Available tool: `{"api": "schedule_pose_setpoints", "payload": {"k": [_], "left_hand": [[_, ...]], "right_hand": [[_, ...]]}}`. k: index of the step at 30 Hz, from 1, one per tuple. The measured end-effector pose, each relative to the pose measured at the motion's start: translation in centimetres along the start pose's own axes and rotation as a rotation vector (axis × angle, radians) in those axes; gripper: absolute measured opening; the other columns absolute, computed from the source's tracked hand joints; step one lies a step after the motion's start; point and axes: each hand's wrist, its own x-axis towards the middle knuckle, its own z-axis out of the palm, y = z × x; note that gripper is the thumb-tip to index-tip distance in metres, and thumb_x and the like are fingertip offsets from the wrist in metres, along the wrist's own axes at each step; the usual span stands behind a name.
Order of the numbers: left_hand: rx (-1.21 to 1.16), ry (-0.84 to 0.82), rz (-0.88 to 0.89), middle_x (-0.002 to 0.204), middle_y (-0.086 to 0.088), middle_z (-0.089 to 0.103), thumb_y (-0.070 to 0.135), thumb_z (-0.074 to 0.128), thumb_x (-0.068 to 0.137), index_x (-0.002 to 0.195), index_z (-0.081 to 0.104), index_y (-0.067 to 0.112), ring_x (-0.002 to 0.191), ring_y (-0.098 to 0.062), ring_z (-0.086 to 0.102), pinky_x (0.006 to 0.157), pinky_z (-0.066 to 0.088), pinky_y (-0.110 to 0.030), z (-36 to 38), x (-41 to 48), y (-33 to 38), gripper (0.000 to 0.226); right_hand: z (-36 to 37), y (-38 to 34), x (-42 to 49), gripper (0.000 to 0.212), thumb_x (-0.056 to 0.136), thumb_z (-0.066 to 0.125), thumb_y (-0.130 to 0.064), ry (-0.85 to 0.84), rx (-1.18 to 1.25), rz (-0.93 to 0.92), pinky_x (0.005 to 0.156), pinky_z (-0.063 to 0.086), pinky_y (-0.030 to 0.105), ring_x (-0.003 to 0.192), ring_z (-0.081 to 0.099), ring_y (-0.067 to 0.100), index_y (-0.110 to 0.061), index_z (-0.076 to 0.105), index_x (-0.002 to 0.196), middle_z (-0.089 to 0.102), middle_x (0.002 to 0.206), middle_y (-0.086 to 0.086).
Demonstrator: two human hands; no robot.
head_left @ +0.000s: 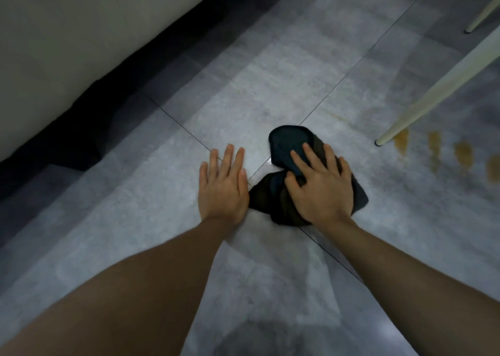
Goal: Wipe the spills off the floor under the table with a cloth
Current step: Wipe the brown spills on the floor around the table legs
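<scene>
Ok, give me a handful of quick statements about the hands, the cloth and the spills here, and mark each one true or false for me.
1. The right hand presses down on the dark cloth. True.
2. The left hand is holding a corner of the cloth. False: it lies flat on the grey tile floor, fingers spread, just beside the cloth.
3. Brown spills are still on the floor, to the right of the cloth. True.
4. The cloth is covering the spills. False: the spills lie apart from it, past the foot of the pale table leg.
5. The cloth is white. False: it is dark, black to teal.
</scene>
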Motion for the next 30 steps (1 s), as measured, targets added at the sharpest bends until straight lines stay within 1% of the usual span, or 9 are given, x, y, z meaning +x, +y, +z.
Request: {"api": "schedule_pose_setpoints", "payload": {"k": [3, 5, 8, 11, 14, 17, 21, 25, 30], "left_hand": [[0.028, -0.023, -0.023, 0.17, 0.005, 0.003, 0.042, 0.01, 0.106, 0.162, 0.009, 0.031, 0.156, -0.022, -0.006, 0.126, 0.002, -0.047, 0.3, -0.1, 0.1, 0.057], [0.033, -0.038, -0.033, 0.17, 0.007, -0.001, 0.042, 0.01, 0.106, 0.162, 0.005, 0.032, 0.156, -0.021, -0.008, 0.125, -0.002, -0.047, 0.5, 0.3, 0.1, 0.057], [0.071, -0.045, -0.025, 0.17, 0.007, -0.001, 0.042, 0.008, 0.104, 0.162, 0.002, 0.03, 0.156, -0.02, -0.007, 0.125, -0.003, -0.048, 0.5, 0.0, -0.3, 0.059], [0.031, -0.047, -0.037, 0.17, 0.007, -0.002, 0.046, 0.005, 0.103, 0.162, 0.003, 0.029, 0.156, -0.019, -0.007, 0.125, -0.002, -0.048, 0.2, 0.0, -0.1, 0.062], [0.05, -0.048, -0.019, 0.17, 0.005, -0.003, 0.051, 0.009, 0.103, 0.162, 0.003, 0.029, 0.156, -0.022, -0.008, 0.124, -0.002, -0.05, 0.2, -0.1, 0.0, 0.063], [0.066, -0.06, -0.012, 0.17, 0.006, -0.004, 0.053, 0.009, 0.103, 0.162, 0.003, 0.03, 0.156, -0.023, -0.008, 0.124, -0.003, -0.051, 0.3, 0.1, -0.1, 0.064], [0.092, -0.088, -0.002, 0.17, 0.006, -0.003, 0.044, 0.013, 0.103, 0.161, 0.001, 0.033, 0.156, -0.023, -0.008, 0.123, -0.001, -0.054, 0.4, 0.4, -0.2, 0.06], [0.056, -0.08, -0.015, 0.17, 0.007, -0.003, 0.051, 0.009, 0.103, 0.161, 0.003, 0.034, 0.156, -0.022, -0.009, 0.124, -0.004, -0.052, 0.1, 0.3, -0.1, 0.061], [0.07, -0.056, -0.013, 0.17, 0.003, 0.006, 0.054, 0.015, 0.103, 0.161, 0.007, 0.032, 0.156, -0.024, -0.003, 0.124, 0.0, -0.052, 0.0, 0.3, 0.2, 0.063]], "right_hand": [[0.3, -2.2, 3.2, 0.063, 0.096, 0.023, -0.063, 0.014, 0.007, 0.067, 0.122, 0.006, 0.052, 0.154, 0.009, 0.03, -0.042, 0.033, 0.154, 0.022, 0.166, -0.007], [0.7, -4.4, 4.6, 0.062, 0.096, 0.022, -0.062, 0.009, 0.002, 0.008, 0.122, 0.006, 0.053, 0.154, 0.009, 0.03, -0.042, 0.032, 0.154, 0.022, 0.166, -0.007], [1.1, -4.9, 3.0, 0.061, 0.096, 0.023, -0.06, 0.014, -0.02, -0.137, 0.121, 0.01, 0.052, 0.153, 0.017, 0.029, -0.041, 0.039, 0.151, 0.031, 0.163, -0.007], [0.8, -2.1, -1.3, 0.056, 0.096, 0.032, -0.057, 0.056, -0.002, -0.223, 0.12, 0.019, 0.051, 0.149, 0.028, 0.029, -0.038, 0.051, 0.145, 0.043, 0.157, -0.006], [0.4, -0.4, -0.4, 0.057, 0.095, 0.032, -0.058, 0.033, 0.005, -0.118, 0.12, 0.017, 0.052, 0.151, 0.024, 0.029, -0.038, 0.05, 0.146, 0.04, 0.158, -0.006], [0.6, -3.0, 3.9, 0.061, 0.096, 0.026, -0.061, 0.045, 0.013, 0.047, 0.122, 0.009, 0.052, 0.153, 0.014, 0.03, -0.041, 0.038, 0.152, 0.028, 0.164, -0.006], [1.2, -5.0, 4.2, 0.061, 0.097, 0.025, -0.06, 0.046, 0.029, -0.044, 0.122, 0.011, 0.052, 0.152, 0.018, 0.03, -0.039, 0.041, 0.151, 0.031, 0.163, -0.006], [0.8, -0.3, -0.9, 0.057, 0.096, 0.03, -0.058, 0.079, 0.027, -0.096, 0.12, 0.019, 0.051, 0.15, 0.026, 0.029, -0.037, 0.051, 0.145, 0.041, 0.158, -0.006], [-0.3, 2.4, 2.9, 0.062, 0.095, 0.025, -0.061, 0.064, 0.039, 0.146, 0.122, 0.01, 0.051, 0.153, 0.015, 0.028, -0.04, 0.039, 0.152, 0.029, 0.164, -0.006]]}}
